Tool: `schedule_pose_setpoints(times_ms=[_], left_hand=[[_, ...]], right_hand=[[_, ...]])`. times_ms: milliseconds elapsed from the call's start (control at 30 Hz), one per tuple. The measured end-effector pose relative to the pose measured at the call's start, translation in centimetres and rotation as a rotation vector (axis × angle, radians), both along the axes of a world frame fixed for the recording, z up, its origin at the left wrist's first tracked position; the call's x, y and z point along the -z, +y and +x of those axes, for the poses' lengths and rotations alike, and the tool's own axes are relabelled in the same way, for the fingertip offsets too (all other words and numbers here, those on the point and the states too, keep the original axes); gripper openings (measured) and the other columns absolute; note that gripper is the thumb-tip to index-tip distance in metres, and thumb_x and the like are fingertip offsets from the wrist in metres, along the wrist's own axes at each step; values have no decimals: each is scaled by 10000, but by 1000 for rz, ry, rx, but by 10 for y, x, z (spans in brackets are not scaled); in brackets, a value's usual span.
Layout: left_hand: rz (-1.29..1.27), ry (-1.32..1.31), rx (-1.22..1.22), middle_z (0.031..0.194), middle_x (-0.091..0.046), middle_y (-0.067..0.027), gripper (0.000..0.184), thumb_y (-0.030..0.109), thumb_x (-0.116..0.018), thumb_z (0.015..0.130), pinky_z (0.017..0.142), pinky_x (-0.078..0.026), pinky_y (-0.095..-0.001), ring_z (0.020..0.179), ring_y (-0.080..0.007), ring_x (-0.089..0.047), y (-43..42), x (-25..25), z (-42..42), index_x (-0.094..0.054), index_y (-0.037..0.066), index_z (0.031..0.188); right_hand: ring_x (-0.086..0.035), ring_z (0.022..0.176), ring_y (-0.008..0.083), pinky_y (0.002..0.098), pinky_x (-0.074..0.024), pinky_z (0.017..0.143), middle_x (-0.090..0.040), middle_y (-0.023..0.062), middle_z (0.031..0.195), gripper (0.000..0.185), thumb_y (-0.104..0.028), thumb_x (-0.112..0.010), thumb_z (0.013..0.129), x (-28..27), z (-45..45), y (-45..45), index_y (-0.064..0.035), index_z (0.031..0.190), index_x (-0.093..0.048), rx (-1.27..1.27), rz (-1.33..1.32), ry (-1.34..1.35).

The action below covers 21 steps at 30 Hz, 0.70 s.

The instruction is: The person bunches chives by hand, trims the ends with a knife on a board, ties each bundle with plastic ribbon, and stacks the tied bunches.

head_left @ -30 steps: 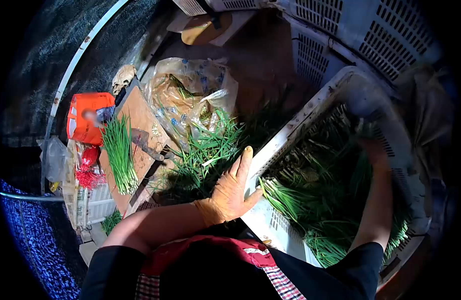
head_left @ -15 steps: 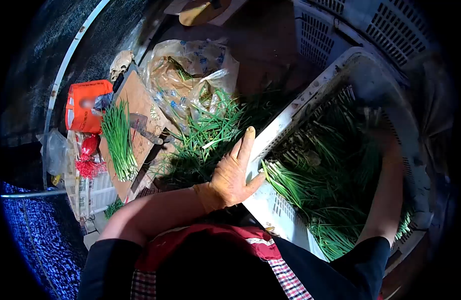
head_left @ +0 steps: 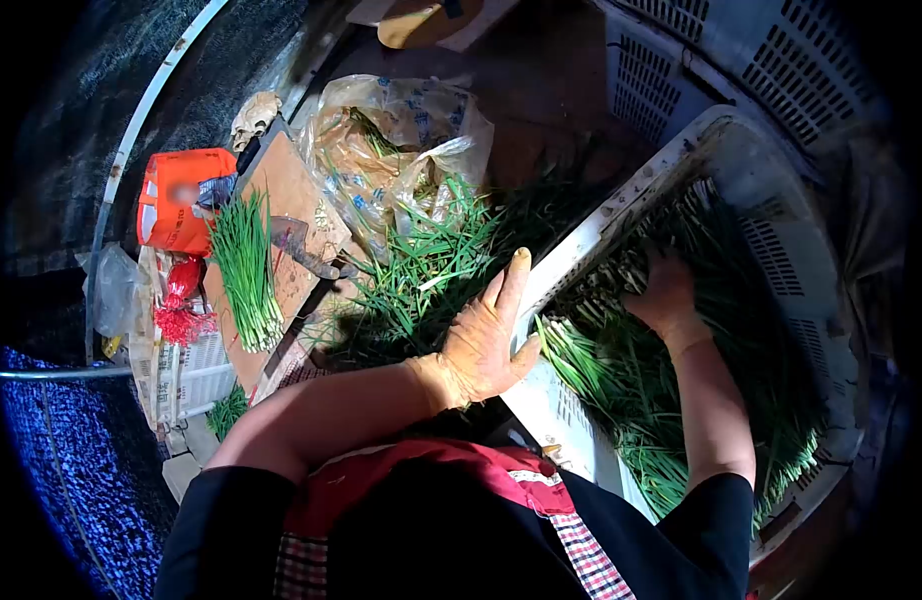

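Note:
My left hand, in a yellowish glove, is open with its fingers stretched out. It rests against the near side of a white slatted crate, fingers pointing up along the rim. My right hand is inside the crate, in shadow, on the bundled chives. Its thumb and fingers look spread over the pale stem ends, with nothing visibly gripped; the fingertips are dim. Chives with white ends fill much of the crate. Left of it, a neat bunch of chives lies on a wooden board.
Beside that bunch is a knife. Loose chives spill from a clear plastic bag. An orange bag and red netting lie far left. More white crates stand behind.
My right hand has moved left inside the crate, from its far right side to the stem ends near the middle. My left hand stays against the crate; the view has shifted slightly.

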State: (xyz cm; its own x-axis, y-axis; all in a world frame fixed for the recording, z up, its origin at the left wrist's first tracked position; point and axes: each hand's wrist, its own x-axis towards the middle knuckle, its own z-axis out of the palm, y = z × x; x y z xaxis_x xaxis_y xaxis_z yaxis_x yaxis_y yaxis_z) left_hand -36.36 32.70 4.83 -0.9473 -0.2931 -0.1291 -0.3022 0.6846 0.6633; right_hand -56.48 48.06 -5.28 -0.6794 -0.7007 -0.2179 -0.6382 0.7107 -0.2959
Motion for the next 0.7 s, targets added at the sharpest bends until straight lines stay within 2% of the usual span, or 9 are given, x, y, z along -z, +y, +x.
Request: schedule_pose_setpoints(times_ms=[67, 167, 300, 400, 433, 500, 533, 600, 700], left_hand=[[-4, 46, 4, 1336, -266, -317, 889, 125, -618, 721, 1010, -310, -389, 1210, -436, -338, -1, 5, 2, -50, -36, 1385], [-21, 54, 14, 1338, -261, -318, 885, 126, -615, 722, 1009, -311, -388, 1211, -436, -338, -1, 5, 3, -52, -40, 1384], [-24, 33, 10, 1339, -257, -318, 892, 128, -622, 719, 1005, -313, -388, 1203, -439, -343, -1, 4, 3, -51, -42, 1383], [-21, 26, 5, 1327, -272, -319, 894, 140, -626, 720, 996, -323, -393, 1185, -443, -358, -1, 4, 3, -53, -44, 1382], [-19, 29, -2, 1327, -272, -319, 894, 140, -626, 720, 996, -323, -393, 1185, -443, -358, -1, 6, 3, -53, -44, 1382], [-126, 98, 29, 1333, -278, -286, 917, 192, -621, 722, 966, -340, -412, 1142, -417, -390, -2, 11, 4, -30, -38, 1384], [-81, 34, 20, 1334, -279, -282, 910, 190, -620, 723, 977, -328, -411, 1157, -411, -380, -1, 6, 3, -37, -45, 1380], [-84, 48, 23, 1332, -281, -281, 907, 190, -620, 723, 978, -327, -412, 1160, -409, -379, -1, 7, 4, -40, -48, 1379], [-47, 73, 6, 1324, -286, -300, 901, 161, -629, 714, 988, -328, -398, 1175, -425, -372, -1, 8, 4, -59, -48, 1380]], right_hand=[[-464, 1125, 333, 398, -416, 930, -501, 180, 1194, 654, -273, -707, 621, 1, -3, -16, -44, 1194, -491, 105, 118, -92], [-507, 1067, 318, 387, -443, 892, -550, 149, 1132, 570, -267, -703, 608, 3, -7, -22, -54, 1115, -551, 87, 203, -115], [-488, 1087, 331, 395, -420, 917, -541, 163, 1141, 507, -253, -696, 588, 2, -2, -20, -63, 1048, -596, 24, 313, -177], [-473, 1102, 342, 420, -380, 953, -545, 154, 1133, 407, -228, -692, 570, 7, 19, 8, -83, 947, -645, -17, 105, -37], [-456, 1124, 345, 431, -351, 975, -539, 153, 1148, 391, -221, -694, 566, 4, 23, 20, -90, 932, -655, 42, -84, -28], [-440, 1146, 349, 441, -322, 997, -533, 152, 1164, 374, -213, -696, 563, -2, 25, 25, -96, 917, -665, 90, -268, -29], [-430, 1160, 347, 444, -313, 1002, -524, 151, 1184, 359, -206, -696, 561, -6, 26, 22, -96, 901, -668, 51, -304, 119], [-421, 1173, 345, 447, -303, 1006, -515, 149, 1203, 343, -200, -696, 559, -7, 20, 12, -96, 885, -670, 16, -346, 276], [-396, 1201, 341, 439, -277, 1025, -495, 156, 1238, 380, -210, -701, 559, 8, 13, -3, -81, 913, -651, 3, -81, 161]])
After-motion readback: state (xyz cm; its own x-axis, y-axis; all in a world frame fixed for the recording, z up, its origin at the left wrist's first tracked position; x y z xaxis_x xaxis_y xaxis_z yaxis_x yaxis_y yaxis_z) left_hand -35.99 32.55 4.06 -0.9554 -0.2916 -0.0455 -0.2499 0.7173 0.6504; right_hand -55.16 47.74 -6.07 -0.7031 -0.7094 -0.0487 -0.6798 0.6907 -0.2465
